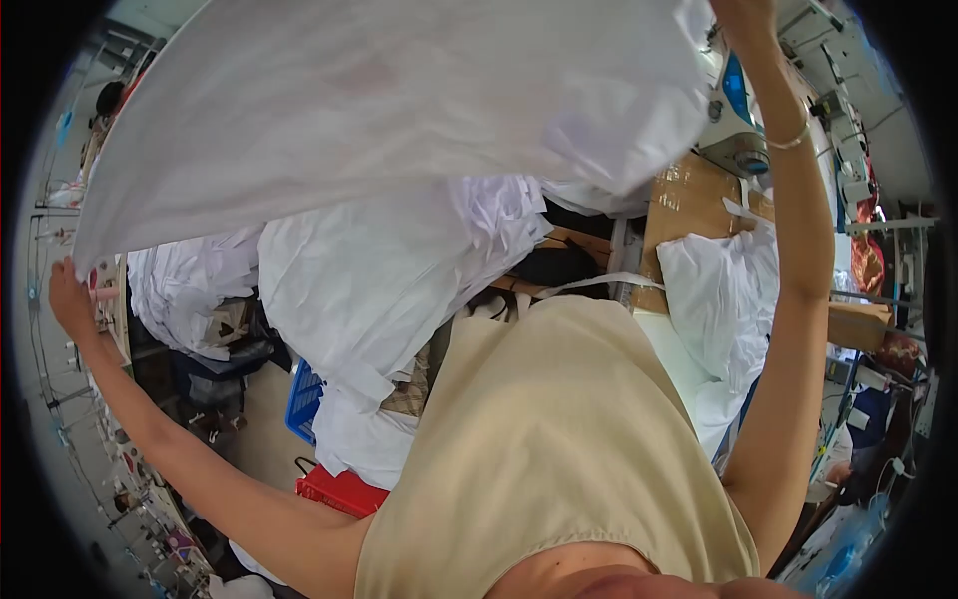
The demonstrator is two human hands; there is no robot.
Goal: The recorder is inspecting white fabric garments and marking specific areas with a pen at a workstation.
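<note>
A large sheet of white fabric [389, 97] is spread in the air between my raised arms and spans the top of the view. My left hand [69, 288] grips its lower left corner at the far left. At the top right, my right hand [742, 19] is at the fabric's other side; its fingertips are partly cut off by the picture's rim. Below the raised sheet hangs a heap of white cloth pieces [359, 277]. More white cloth [726, 299] lies to the right, on a worktable beside a sewing machine [737, 146].
A taped brown cardboard surface [685, 217] lies by the machine. At lower left are a blue plastic basket [301, 400], a red object [340, 490] and a stool-like seat [224, 363] piled with white cloth [187, 288]. Cluttered worktables line both sides.
</note>
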